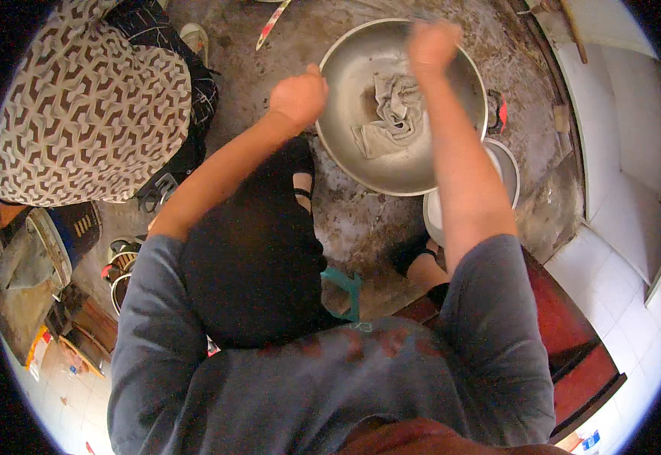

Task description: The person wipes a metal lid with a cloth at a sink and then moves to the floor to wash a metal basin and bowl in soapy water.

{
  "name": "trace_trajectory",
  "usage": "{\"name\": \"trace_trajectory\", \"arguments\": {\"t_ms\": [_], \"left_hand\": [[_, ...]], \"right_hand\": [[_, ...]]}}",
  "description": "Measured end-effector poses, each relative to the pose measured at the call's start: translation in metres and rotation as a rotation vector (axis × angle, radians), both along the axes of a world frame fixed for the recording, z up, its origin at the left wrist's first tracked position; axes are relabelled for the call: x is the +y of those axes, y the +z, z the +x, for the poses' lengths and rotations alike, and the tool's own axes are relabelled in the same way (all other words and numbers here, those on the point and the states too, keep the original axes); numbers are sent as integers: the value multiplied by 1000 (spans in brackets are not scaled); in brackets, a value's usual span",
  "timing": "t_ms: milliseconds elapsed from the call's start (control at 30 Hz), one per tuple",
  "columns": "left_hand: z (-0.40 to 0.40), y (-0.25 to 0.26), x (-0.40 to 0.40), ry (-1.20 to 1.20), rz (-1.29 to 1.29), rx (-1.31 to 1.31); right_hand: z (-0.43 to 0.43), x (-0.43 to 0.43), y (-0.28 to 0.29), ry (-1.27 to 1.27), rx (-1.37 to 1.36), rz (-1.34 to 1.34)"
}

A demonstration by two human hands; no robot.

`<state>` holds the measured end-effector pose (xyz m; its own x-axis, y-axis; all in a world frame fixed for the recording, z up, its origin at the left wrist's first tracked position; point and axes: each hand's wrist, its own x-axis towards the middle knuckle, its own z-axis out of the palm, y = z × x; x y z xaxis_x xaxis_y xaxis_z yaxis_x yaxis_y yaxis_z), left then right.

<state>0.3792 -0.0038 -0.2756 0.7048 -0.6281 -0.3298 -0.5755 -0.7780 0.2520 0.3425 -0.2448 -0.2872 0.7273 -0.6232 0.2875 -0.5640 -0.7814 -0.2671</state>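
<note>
A wide, shallow metal pan [364,170] rests on the floor before me. A crumpled wet-looking grey cloth [399,114] lies in it. At the pan's left rim is my left hand [299,96], its fingers curled around the edge. My right hand [435,45] is raised over the pan's upper right side, blurred and curled like a fist. Something thin and blurred shows near its top, too unclear to name. My right forearm covers part of the pan's right side.
Two smaller metal bowls [507,165] stand partly under my right forearm. A red-and-white handle [272,25] lies on the floor above left. A person in patterned clothing [92,114] is close by at the left. A teal plastic stool [344,293] is beneath me; a dark red wooden board [580,347] lies at right.
</note>
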Motion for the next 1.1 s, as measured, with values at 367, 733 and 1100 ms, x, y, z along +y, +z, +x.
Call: {"name": "trace_trajectory", "arguments": {"t_ms": [367, 733, 1100], "left_hand": [[-2, 13, -2, 45, 39, 82], [-1, -4, 1, 16, 8, 21], [3, 4, -3, 35, 48, 111]], "right_hand": [[13, 34, 4, 286, -96, -131], [29, 88, 6, 344, 20, -136], [-129, -44, 21, -239, 427, -239]]}}
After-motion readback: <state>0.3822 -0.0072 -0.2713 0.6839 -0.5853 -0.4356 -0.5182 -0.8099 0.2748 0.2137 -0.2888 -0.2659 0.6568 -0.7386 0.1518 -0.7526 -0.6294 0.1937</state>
